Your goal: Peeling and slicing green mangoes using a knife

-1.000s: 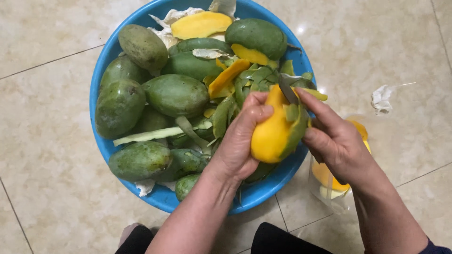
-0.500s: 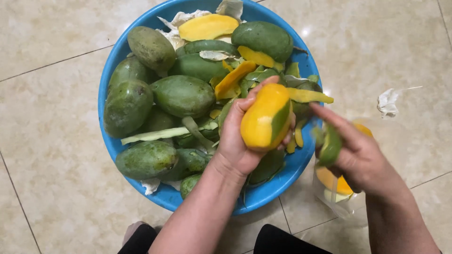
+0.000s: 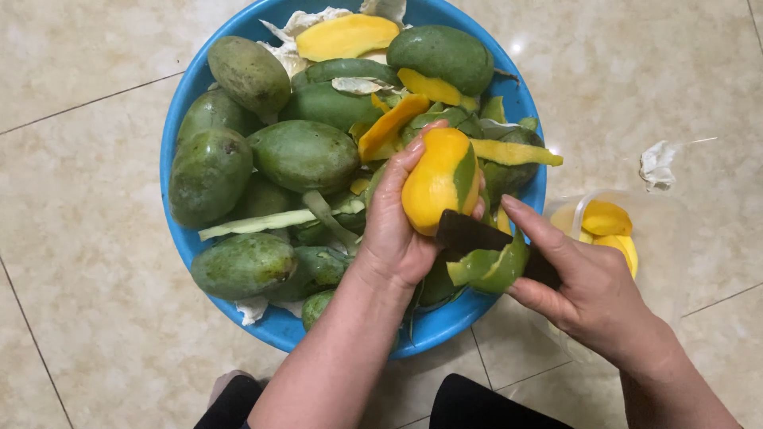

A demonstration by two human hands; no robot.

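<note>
The smooth, oval, mostly peeled yellow-orange mango (image 3: 439, 181) sits upright over the front right part of the round blue plastic basin (image 3: 176, 143), one narrow strip of green skin running down its right flank. The left hand (image 3: 393, 230) is wrapped around it from the left, thumb up along the top, fingertips curling round the far side. Against the fruit's lower right edge lies the dark flat knife blade (image 3: 469, 234), and a glossy curl of green peel (image 3: 489, 268), pale yellow on its inner face, hangs just below the blade. The right hand (image 3: 584, 286) is closed round the knife's handle, forefinger stretched along the back of the blade; the handle itself is hidden in the grip.

Out from there, the basin is heaped with matte, dull-green unpeeled mangoes (image 3: 304, 155), plump and egg-shaped, some speckled with brown. Among them lie long limp peel strips (image 3: 266, 222), green outside and cream within, plus a flat yellow mango slice (image 3: 346, 36) at the far rim on crumpled white paper.

To the right, just beside the basin, a clear plastic tub (image 3: 671, 238) holds wet yellow mango pieces (image 3: 612, 226). A crumpled white scrap (image 3: 657, 164) lies on the polished beige floor tiles (image 3: 87, 71) beyond it.
</note>
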